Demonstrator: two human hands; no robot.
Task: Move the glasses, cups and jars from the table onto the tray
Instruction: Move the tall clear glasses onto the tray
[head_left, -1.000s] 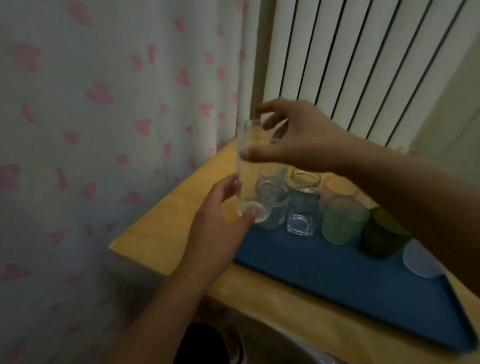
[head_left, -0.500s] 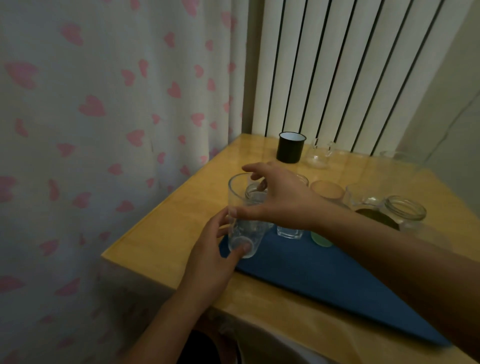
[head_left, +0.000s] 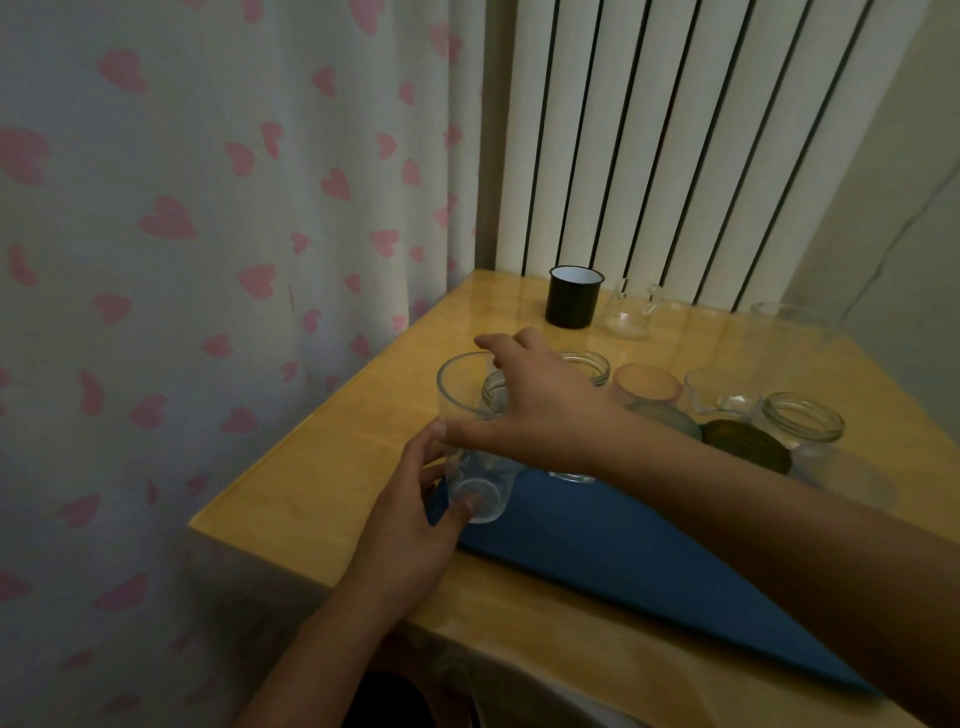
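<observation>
A tall clear glass (head_left: 470, 395) stands at the left corner of the blue tray (head_left: 597, 551). My left hand (head_left: 415, 525) cups its base with fingers around it. My right hand (head_left: 540, 410) grips its upper side, thumb across the front. Behind my right hand on the tray are clear jars (head_left: 589, 364), a peach cup (head_left: 647, 384), a pale green cup (head_left: 670, 418), a dark green cup (head_left: 745, 447) and a wide-mouthed jar (head_left: 800, 423). On the table further back stand a black mug (head_left: 574, 296), a small glass pitcher (head_left: 631, 312) and a clear glass (head_left: 792, 325).
The wooden table (head_left: 332, 467) sits in a corner. A heart-print curtain (head_left: 208, 260) hangs along its left edge and a white ribbed radiator (head_left: 675, 145) rises behind it. A frosted cup (head_left: 847, 478) sits at the tray's right side, near my forearm.
Both hands lowered the tall glass from above the jars to the tray's left corner. The view tilted, bringing the back of the table into sight.
</observation>
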